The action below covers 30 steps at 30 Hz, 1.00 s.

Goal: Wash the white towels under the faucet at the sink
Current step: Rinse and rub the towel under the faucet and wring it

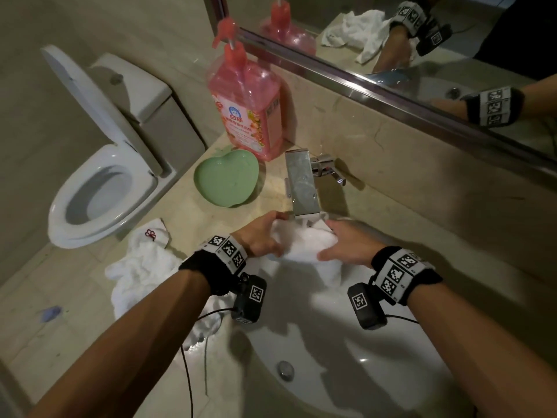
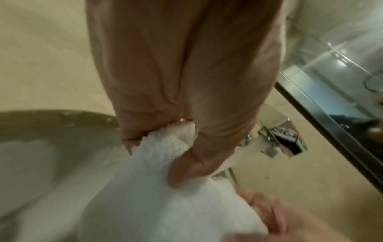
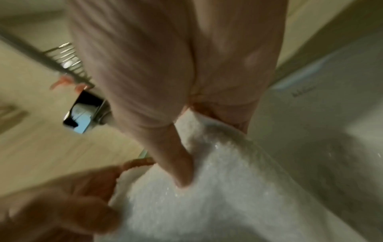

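Together, left hand (image 1: 262, 236) and right hand (image 1: 351, 245) grip the towel (image 1: 304, 247) between them.

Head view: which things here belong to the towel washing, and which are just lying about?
In the job:
- white towel under the faucet, gripped by the left hand and right hand
- sink
- second white towel on the counter, waiting

Lying about:
- pink soap bottle
- green heart-shaped dish
- toilet
- mirror
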Each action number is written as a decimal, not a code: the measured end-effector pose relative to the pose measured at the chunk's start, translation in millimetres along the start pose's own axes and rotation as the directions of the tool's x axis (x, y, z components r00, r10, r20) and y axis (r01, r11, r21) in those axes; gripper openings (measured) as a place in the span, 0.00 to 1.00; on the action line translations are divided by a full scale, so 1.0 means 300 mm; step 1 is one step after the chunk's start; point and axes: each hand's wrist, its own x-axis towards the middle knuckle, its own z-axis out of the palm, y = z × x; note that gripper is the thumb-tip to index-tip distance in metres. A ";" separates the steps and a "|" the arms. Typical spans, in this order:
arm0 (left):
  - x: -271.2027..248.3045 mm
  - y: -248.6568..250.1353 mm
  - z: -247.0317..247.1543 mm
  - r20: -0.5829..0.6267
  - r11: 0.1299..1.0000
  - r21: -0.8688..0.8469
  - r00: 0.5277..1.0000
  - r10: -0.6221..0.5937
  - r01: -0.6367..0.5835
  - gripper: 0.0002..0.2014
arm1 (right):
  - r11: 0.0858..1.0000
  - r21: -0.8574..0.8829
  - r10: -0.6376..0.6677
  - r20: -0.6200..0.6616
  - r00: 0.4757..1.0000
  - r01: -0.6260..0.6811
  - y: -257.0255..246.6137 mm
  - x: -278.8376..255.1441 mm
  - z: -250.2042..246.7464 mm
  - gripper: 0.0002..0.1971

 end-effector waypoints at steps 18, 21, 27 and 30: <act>0.126 0.086 0.139 -0.294 0.985 -0.171 0.952 -0.084 0.034 0.15 | 0.972 0.153 0.227 -0.394 0.890 -0.180 0.088 -0.069 -0.046 0.30; 0.111 0.085 0.130 -0.262 0.909 -0.406 0.965 -0.021 -0.091 0.13 | 0.933 0.298 0.260 -0.172 0.950 -0.201 0.128 -0.065 -0.059 0.28; 0.047 0.024 0.102 -0.239 0.931 -0.338 0.970 0.055 -0.136 0.25 | 0.976 0.173 0.153 -0.111 0.982 -0.133 0.098 -0.059 -0.043 0.14; 0.014 -0.004 0.073 -0.307 0.953 -0.250 0.947 0.089 -0.171 0.19 | 0.972 0.218 0.131 -0.184 0.974 -0.089 0.048 -0.035 -0.018 0.13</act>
